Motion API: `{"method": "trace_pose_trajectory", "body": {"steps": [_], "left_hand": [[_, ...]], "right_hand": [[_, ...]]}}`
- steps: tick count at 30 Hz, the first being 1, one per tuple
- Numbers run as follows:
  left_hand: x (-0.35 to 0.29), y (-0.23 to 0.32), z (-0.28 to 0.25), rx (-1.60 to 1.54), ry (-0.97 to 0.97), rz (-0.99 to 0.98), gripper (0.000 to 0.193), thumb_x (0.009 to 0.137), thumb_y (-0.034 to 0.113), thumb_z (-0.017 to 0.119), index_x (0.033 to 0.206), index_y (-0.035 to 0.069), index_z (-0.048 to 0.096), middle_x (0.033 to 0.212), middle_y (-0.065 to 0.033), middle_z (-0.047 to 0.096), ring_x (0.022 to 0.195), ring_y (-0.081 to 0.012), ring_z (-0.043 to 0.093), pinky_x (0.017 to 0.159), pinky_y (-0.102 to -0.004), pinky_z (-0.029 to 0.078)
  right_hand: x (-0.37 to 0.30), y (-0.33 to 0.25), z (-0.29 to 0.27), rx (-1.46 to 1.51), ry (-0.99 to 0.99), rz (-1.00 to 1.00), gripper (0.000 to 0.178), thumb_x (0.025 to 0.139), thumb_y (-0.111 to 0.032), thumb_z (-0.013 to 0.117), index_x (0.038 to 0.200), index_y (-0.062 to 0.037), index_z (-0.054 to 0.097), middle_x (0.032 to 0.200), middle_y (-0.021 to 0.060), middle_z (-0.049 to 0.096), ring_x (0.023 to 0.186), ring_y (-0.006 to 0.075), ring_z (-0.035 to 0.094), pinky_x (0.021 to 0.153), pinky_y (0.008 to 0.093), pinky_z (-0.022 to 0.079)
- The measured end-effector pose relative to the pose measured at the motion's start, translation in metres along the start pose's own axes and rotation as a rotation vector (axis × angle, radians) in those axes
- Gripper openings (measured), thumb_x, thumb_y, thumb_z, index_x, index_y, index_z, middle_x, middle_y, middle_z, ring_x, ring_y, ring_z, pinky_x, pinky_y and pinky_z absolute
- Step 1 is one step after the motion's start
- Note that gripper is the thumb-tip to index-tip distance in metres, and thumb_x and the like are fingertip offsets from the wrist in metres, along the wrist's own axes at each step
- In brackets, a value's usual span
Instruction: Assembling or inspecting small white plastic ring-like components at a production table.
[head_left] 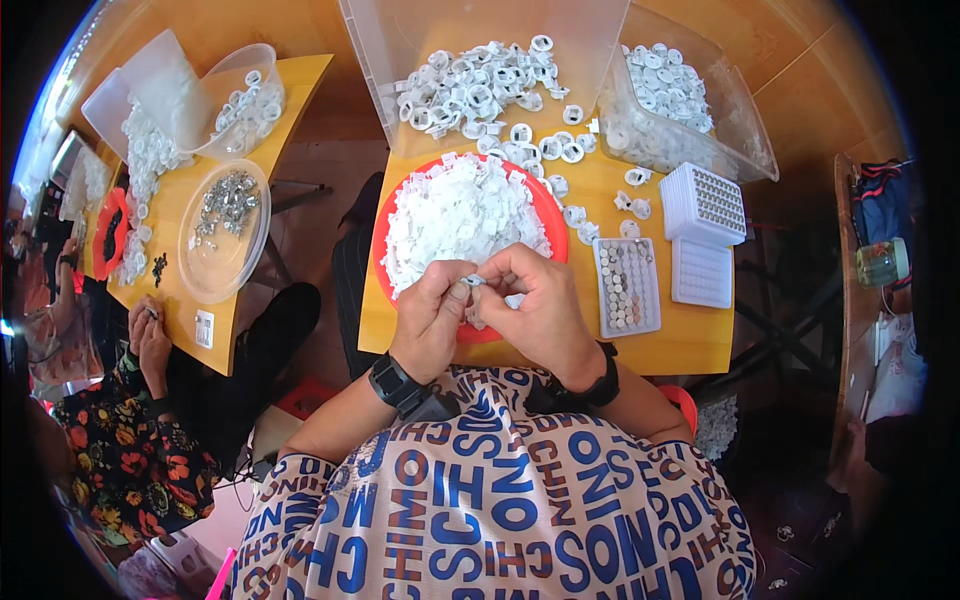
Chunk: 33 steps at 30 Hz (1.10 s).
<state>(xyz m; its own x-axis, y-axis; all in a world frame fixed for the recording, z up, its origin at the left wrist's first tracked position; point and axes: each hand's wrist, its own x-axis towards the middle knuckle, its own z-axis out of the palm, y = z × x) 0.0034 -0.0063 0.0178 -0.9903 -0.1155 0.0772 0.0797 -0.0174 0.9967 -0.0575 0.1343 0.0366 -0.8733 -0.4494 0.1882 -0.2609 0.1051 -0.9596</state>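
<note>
My left hand (425, 325) and my right hand (545, 310) meet over the near rim of a red basin (382, 235). Between the fingertips of both is a small white plastic part (474, 281), its details too small to make out. A second white piece (514, 300) shows by my right fingers; whether they hold it, I cannot tell. Both hands are closed in a pinch. Behind them, a heap of small white plastic pieces (465, 215) fills the basin.
Round white parts (475, 85) spill from a clear bin lying on its side. Another clear bin (740, 135) stands at the back right. Right of my hands lie a tray of small round discs (627, 285) and stacked white trays (700, 205). A co-worker's hands (150, 335) are at the left table.
</note>
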Motion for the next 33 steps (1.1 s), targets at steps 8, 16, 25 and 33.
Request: {"method": "trace_pose_trajectory", "body": {"steps": [8,16,25,33], "left_hand": [[0.008,-0.005,0.001,0.029,0.063,-0.067,0.016,0.098,0.002,0.044,0.109,0.001,0.054,0.074,-0.0015,0.058,0.064,-0.0068,0.053,0.059,-0.0222,0.045],[0.009,-0.008,-0.001,-0.02,0.079,-0.108,0.015,0.098,0.004,0.045,0.108,0.003,0.055,0.077,-0.0007,0.059,0.065,-0.0053,0.052,0.059,-0.0213,0.045],[0.001,-0.009,-0.006,0.026,0.067,-0.054,0.015,0.097,0.004,0.047,0.11,0.003,0.055,0.078,-0.0015,0.057,0.068,-0.0069,0.053,0.061,-0.0217,0.045],[-0.001,-0.012,-0.01,0.008,0.095,-0.013,0.015,0.096,0.003,0.046,0.108,0.002,0.055,0.077,-0.0026,0.057,0.067,-0.008,0.053,0.061,-0.0229,0.045]], "right_hand": [[0.007,0.006,0.001,-0.04,0.018,-0.004,0.012,0.078,0.0,0.066,0.086,-0.0008,0.058,0.077,0.012,0.065,0.064,0.0202,0.067,0.059,0.0287,0.053],[0.01,-0.001,-0.002,0.014,-0.001,0.006,0.011,0.079,0.003,0.064,0.088,0.001,0.059,0.078,0.0123,0.066,0.067,0.0171,0.067,0.06,0.0284,0.054],[0.009,-0.008,0.001,-0.069,-0.039,0.005,0.009,0.078,0.002,0.064,0.086,0.0003,0.059,0.077,0.0123,0.067,0.066,0.0205,0.068,0.06,0.0287,0.053],[0.009,-0.006,0.012,-0.11,-0.012,-0.047,0.012,0.077,0.004,0.064,0.086,-0.0004,0.058,0.075,0.0102,0.065,0.064,0.0169,0.066,0.058,0.028,0.052]]}}
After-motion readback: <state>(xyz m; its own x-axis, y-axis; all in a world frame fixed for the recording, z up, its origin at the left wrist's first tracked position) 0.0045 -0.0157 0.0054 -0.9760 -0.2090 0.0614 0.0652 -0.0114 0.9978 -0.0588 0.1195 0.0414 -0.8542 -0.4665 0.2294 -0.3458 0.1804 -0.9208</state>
